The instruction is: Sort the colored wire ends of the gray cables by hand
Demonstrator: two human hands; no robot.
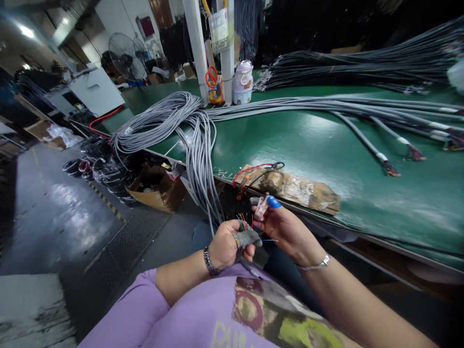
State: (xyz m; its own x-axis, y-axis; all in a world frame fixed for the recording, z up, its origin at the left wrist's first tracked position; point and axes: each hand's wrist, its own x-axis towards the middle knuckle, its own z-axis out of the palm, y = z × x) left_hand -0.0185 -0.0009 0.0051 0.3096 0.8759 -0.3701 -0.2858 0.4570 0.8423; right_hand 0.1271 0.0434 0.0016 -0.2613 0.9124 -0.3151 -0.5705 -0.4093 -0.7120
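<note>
My left hand [230, 244] is closed around the end of a grey cable [250, 237], with thin coloured wires [242, 221] fanning out above the fist. My right hand [284, 227] sits just to the right, fingers pinched on a small pinkish connector piece [261, 207]; one fingertip wears a blue cover [273, 203]. Both hands hover in front of the green bench's near edge, above my lap. A bundle of grey cables [203, 179] hangs off the bench down toward my left hand.
The green workbench [326, 145] carries long grey cable harnesses [362, 108], a large coil [159, 121], a taped cardboard pad [293, 186] with red and black wires, and jars by a white post [195, 48]. Boxes and black coils lie on the floor at left.
</note>
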